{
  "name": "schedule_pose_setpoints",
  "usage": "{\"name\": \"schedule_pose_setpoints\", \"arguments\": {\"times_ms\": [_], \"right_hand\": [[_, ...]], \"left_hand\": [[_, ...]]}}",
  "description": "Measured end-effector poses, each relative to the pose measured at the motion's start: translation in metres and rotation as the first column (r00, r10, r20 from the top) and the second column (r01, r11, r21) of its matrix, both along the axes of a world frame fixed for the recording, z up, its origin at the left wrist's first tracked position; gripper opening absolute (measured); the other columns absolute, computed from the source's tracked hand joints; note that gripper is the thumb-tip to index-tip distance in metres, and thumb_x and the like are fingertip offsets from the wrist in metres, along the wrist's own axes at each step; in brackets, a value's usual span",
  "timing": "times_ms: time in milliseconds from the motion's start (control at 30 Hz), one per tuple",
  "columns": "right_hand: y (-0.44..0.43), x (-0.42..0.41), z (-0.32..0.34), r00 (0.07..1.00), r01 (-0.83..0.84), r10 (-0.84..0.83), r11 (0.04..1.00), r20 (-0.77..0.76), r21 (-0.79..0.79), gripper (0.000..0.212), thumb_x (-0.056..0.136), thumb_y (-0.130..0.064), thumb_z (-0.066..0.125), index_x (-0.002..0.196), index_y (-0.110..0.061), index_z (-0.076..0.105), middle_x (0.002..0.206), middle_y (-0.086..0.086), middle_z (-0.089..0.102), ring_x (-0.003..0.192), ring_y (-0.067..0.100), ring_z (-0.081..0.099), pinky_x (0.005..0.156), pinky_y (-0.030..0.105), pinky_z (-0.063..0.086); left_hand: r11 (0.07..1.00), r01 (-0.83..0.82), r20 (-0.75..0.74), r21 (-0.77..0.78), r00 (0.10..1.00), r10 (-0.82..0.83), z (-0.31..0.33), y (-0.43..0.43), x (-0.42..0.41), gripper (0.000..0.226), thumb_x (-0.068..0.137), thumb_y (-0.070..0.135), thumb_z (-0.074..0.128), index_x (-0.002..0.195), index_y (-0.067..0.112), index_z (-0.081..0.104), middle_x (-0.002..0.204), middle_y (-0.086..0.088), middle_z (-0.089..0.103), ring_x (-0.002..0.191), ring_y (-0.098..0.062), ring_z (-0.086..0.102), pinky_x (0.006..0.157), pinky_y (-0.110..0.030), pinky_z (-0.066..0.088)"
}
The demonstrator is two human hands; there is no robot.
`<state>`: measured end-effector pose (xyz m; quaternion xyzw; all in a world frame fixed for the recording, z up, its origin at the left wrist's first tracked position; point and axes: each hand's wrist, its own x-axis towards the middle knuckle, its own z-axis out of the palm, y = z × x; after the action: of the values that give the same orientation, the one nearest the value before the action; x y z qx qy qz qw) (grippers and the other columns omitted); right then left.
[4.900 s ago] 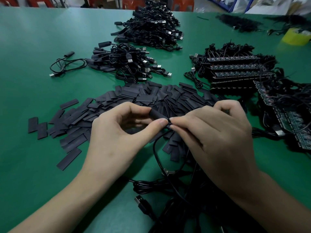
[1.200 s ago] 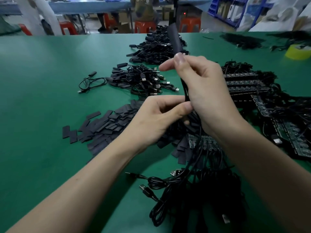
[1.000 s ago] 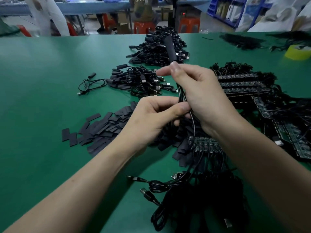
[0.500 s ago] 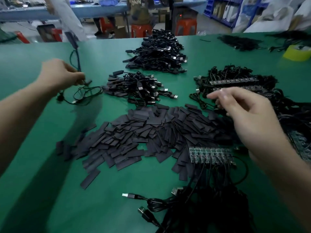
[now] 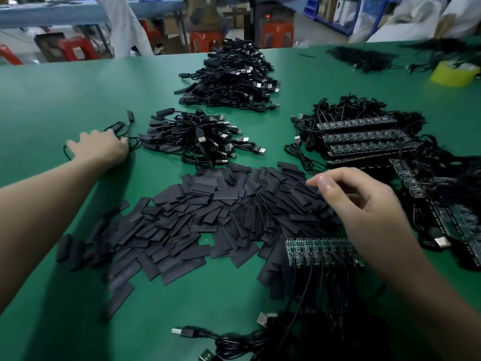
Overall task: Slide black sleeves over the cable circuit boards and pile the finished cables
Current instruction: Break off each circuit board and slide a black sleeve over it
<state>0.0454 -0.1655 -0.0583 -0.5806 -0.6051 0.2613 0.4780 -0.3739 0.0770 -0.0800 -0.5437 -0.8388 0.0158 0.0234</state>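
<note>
head view of a green tabletop (image 5: 65,95) at a cable-sleeving station. left hand (image 5: 100,147): reaches far left and rests on a few loose sleeved cables (image 5: 131,117) lying just left of the small cable pile (image 5: 197,139); motion blur hides the fingers, so it cannot be told whether they grip a cable or merely lie on it. right hand (image 5: 364,204): hovers over the right edge of the sleeve heap (image 5: 208,217), fingers loosely curled, thumb and forefinger tips close together just above the top sleeves; nothing is seen held between them.

the sleeve heap, flat black rectangles, spreads across the centre of the tabletop from the left forearm to the right hand. at its near right edge lies a board strip (image 5: 320,251), a row of small green circuit boards, each with a thin black cable running toward the viewer into a dark tangle; the right wrist covers the strip's right end. a usb plug (image 5: 179,332) sticks out of that tangle at the near edge.

finished cables lie in two heaps beyond the sleeves: the small cable pile, and behind it a larger pile (image 5: 234,79). to the right, well apart from these, more board strips (image 5: 364,136) lie stacked with their cables. a yellow tape roll (image 5: 453,74) stands at the far right. red stools (image 5: 277,32) stand beyond the tabletop.
</note>
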Motion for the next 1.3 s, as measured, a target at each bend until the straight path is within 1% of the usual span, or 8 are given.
{"name": "schedule_pose_setpoints", "arguments": {"times_ms": [233,333,533,633,833,1033,1167,1300], "right_hand": [[0.0,0.002,0.0,1.0,-0.004,0.003,1.0,0.03,0.022,0.023,0.099,-0.048,0.056,0.093,-0.033,0.072,0.097,-0.011,0.066,0.083,0.01,0.061,0.069,0.023,0.049],[0.001,0.006,0.0,0.989,-0.018,0.016,1.0,0.144,0.014,0.015,0.096,-0.043,0.057,0.096,-0.036,0.071,0.099,-0.017,0.063,0.091,0.003,0.06,0.072,0.013,0.044],[0.0,0.012,0.006,0.856,-0.115,0.148,0.989,0.495,-0.097,0.022,0.089,-0.048,0.057,0.098,-0.035,0.071,0.101,-0.019,0.057,0.105,0.006,0.05,0.095,0.035,0.044],[-0.005,0.017,0.013,0.772,-0.188,0.262,0.964,0.579,-0.186,0.028,0.083,-0.062,0.055,0.096,-0.041,0.068,0.102,-0.022,0.054,0.105,0.002,0.046,0.096,0.036,0.042],[-0.006,0.017,0.014,0.584,-0.219,0.423,0.904,0.693,-0.366,0.037,0.077,-0.075,0.049,0.099,-0.047,0.059,0.106,-0.026,0.047,0.108,0.001,0.038,0.103,0.037,0.037],[-0.012,0.012,0.018,0.759,-0.278,0.357,0.934,0.545,-0.224,0.024,0.078,-0.059,0.065,0.083,-0.037,0.057,0.089,-0.013,0.062,0.078,-0.003,0.053,0.069,0.029,0.043],[-0.017,0.007,0.023,0.845,-0.327,0.38,0.924,0.376,-0.199,0.021,0.075,-0.051,0.071,0.084,-0.035,0.063,0.087,-0.012,0.066,0.08,0.013,0.064,0.077,0.038,0.052],[-0.018,0.004,0.021,0.841,-0.379,0.427,0.903,0.332,-0.201,0.013,0.078,-0.047,0.075,0.084,-0.037,0.071,0.087,-0.023,0.069,0.082,-0.002,0.064,0.073,0.022,0.049]], "left_hand": [[0.994,-0.096,-0.053,-0.044,0.994,0.094,0.003,-0.005,-0.019,0.058,0.105,0.045,0.031,0.137,0.002,0.052,0.146,-0.027,0.047,0.141,-0.042,0.033,0.116,-0.067,0.016],[0.992,-0.086,-0.031,0.087,0.996,0.089,0.0,-0.012,-0.019,0.053,0.106,0.04,0.031,0.136,0.001,0.05,0.145,-0.029,0.046,0.141,-0.044,0.034,0.115,-0.07,0.015],[0.882,0.157,0.111,0.443,0.967,-0.228,0.005,-0.04,0.031,0.048,0.104,0.038,0.045,0.137,0.006,0.058,0.151,-0.024,0.045,0.141,-0.038,0.039,0.116,-0.055,0.026],[0.791,0.199,0.35,0.579,0.816,-0.461,0.018,-0.076,0.078,0.043,0.104,0.039,0.049,0.128,0.007,0.067,0.135,-0.018,0.061,0.124,-0.024,0.053,0.105,-0.037,0.038],[0.694,0.43,0.469,0.577,0.521,-0.713,0.033,-0.185,0.161,0.025,0.099,0.043,0.059,0.108,0.026,0.075,0.109,0.01,0.066,0.1,0.002,0.059,0.09,-0.02,0.046],[0.662,0.608,0.593,0.438,0.358,-0.721,0.026,-0.257,0.2,0.026,0.09,0.052,0.062,0.105,0.036,0.076,0.085,0.026,0.07,0.083,0.012,0.062,0.07,-0.007,0.043],[0.724,0.502,0.729,0.473,0.239,-0.642,0.016,-0.271,0.209,0.011,0.086,0.041,0.077,0.088,0.031,0.076,0.069,0.015,0.068,0.064,0.003,0.06,0.063,-0.01,0.042],[0.776,0.415,0.807,0.476,0.145,-0.572,0.011,-0.274,0.206,0.016,0.077,0.04,0.082,0.084,0.026,0.078,0.07,0.0,0.071,0.065,-0.009,0.063,0.065,-0.032,0.052]]}}
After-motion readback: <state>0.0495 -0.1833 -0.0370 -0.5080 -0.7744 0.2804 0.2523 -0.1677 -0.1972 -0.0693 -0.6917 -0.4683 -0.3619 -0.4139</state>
